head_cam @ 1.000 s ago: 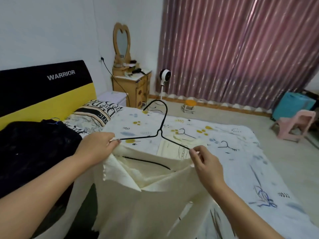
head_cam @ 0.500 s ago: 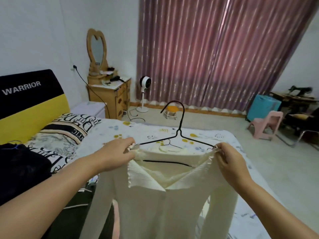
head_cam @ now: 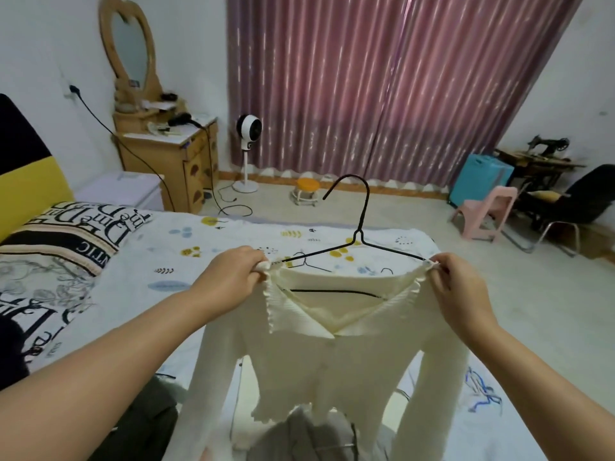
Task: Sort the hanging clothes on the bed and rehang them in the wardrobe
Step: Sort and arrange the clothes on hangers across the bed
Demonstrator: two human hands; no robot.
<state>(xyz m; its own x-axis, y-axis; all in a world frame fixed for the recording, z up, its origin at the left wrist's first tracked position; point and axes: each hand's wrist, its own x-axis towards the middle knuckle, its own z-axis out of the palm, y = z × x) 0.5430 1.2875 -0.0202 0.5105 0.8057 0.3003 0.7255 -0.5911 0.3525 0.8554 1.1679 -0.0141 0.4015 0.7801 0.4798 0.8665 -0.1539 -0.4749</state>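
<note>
While held up over the bed [head_cam: 233, 247], cream ribbed cardigan [head_cam: 332, 354] already seated on black wire hanger [head_cam: 361, 241]. Left hand [head_cam: 229, 277] pinched one shoulder against the wire's end; right hand [head_cam: 456, 287] pinched the other, hook rising midway between the fingertips. Below the hands, grey garments [head_cam: 309, 434] lay unsorted. No wardrobe in view; rehanging judged not yet done.

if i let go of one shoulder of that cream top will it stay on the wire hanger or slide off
Probably slides. The cream top hangs limp, sleeves dangling, so it is floppy and seems light. The black wire hanger looks thin and smooth, giving little grip, and the wide neckline sits out near its ends where the left hand and right hand pinch it.
</note>
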